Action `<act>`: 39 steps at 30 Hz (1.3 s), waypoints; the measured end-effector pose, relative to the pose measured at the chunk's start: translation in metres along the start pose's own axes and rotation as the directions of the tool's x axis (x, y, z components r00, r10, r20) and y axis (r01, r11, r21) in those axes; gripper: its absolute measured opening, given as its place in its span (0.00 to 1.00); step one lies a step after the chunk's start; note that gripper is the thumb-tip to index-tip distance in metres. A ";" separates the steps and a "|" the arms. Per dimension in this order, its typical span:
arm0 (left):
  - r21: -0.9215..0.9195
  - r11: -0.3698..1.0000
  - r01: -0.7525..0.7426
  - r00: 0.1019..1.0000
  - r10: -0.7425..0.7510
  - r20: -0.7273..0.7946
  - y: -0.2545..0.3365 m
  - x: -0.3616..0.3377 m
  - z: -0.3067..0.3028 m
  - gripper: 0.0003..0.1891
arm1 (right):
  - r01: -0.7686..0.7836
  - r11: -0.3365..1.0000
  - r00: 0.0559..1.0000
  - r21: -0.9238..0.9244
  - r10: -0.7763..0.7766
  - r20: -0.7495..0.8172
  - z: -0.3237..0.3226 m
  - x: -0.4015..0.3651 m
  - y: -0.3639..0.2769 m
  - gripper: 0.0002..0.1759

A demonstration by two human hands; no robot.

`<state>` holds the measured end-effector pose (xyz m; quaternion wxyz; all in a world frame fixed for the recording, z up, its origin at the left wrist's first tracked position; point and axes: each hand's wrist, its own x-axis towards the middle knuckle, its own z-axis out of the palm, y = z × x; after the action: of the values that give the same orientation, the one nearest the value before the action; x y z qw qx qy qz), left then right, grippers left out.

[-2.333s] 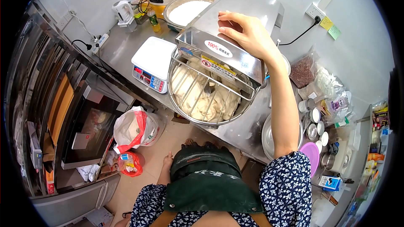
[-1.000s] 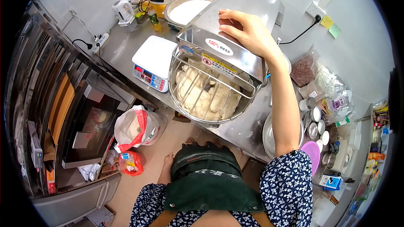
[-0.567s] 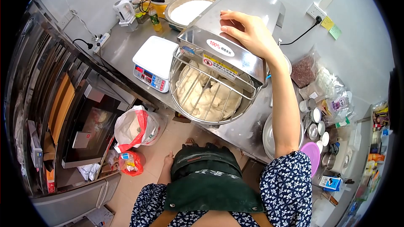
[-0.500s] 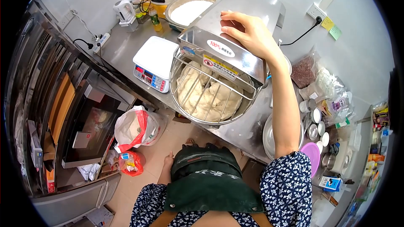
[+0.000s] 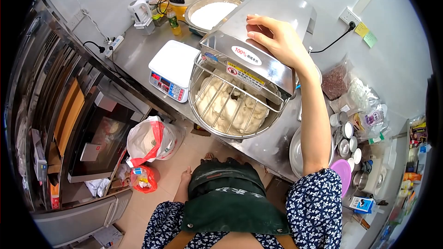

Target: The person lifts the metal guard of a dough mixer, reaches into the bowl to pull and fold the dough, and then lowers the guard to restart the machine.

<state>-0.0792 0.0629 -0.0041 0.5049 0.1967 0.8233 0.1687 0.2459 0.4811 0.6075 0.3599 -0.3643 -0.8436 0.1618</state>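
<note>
My right hand (image 5: 276, 38) rests on the steel top of the dough mixer (image 5: 277, 14), its fingers loosely bent and apart, holding nothing. Below the mixer's head, a pale mass of dough (image 5: 233, 110) lies in the round steel bowl (image 5: 272, 126). A wire guard (image 5: 221, 108) covers the bowl's front. My left hand (image 5: 186, 175) hangs low beside the dark green apron (image 5: 221, 212), over the floor. Only part of it shows, and its fingers are mostly hidden.
Left of the bowl stands a white scale (image 5: 173, 62); behind it are a bottle (image 5: 173, 22) and a basin of white powder (image 5: 213, 14). Bags, lids and a purple bowl (image 5: 341, 175) crowd the right side. A lined bin (image 5: 154, 140) and a rack (image 5: 60, 120) stand left.
The dough has changed shape in the bowl, and a dark gap now shows near its middle. My right hand stays on the mixer; the whole view has shifted slightly.
</note>
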 end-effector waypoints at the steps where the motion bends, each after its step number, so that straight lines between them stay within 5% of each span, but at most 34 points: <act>1: 0.004 1.000 0.000 1.000 0.000 -0.002 0.001 -0.001 0.000 0.44 | -0.002 1.000 1.000 0.003 0.002 0.001 0.000 0.000 0.000 0.21; 22: -0.026 0.999 -0.037 0.999 0.037 -0.005 0.008 -0.010 -0.001 0.42 | 0.088 0.995 0.993 -0.038 -0.090 -0.072 0.003 0.000 0.005 0.11; 39: -0.063 0.998 -0.014 0.999 0.016 0.032 0.015 -0.021 -0.009 0.41 | 0.098 0.995 0.992 -0.036 -0.101 -0.076 0.005 0.000 0.010 0.13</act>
<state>-0.0767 0.0649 0.0228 0.5228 0.1898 0.8078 0.1951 0.2474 0.4879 0.5987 0.3944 -0.3334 -0.8485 0.1158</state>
